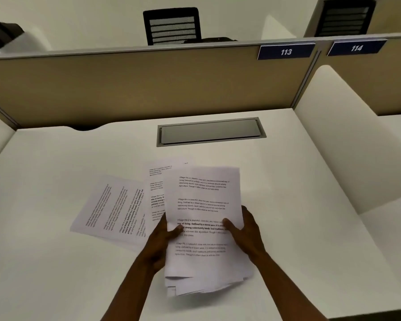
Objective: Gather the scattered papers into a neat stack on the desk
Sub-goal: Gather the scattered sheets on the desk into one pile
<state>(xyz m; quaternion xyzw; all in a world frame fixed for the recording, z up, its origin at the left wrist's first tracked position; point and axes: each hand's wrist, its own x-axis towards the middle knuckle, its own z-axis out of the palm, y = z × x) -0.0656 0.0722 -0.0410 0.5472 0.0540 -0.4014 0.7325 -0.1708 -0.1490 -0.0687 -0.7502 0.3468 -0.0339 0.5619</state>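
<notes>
I hold a bundle of printed papers (203, 205) above the white desk (56, 262), near its front middle. My left hand (160, 239) grips the bundle's left edge with the thumb on top. My right hand (245, 232) grips its right edge the same way. The bundle's lower edges are uneven and fan out. A loose sheet (111, 209) lies flat on the desk to the left, turned sideways. Another sheet (156, 181) lies behind the bundle, partly hidden by it.
A grey cable hatch (210, 132) is set into the desk at the back. A beige partition (125, 84) with a "113" label (286, 52) closes the far side. A white side divider (347, 144) stands at the right. Black chairs (171, 25) show beyond.
</notes>
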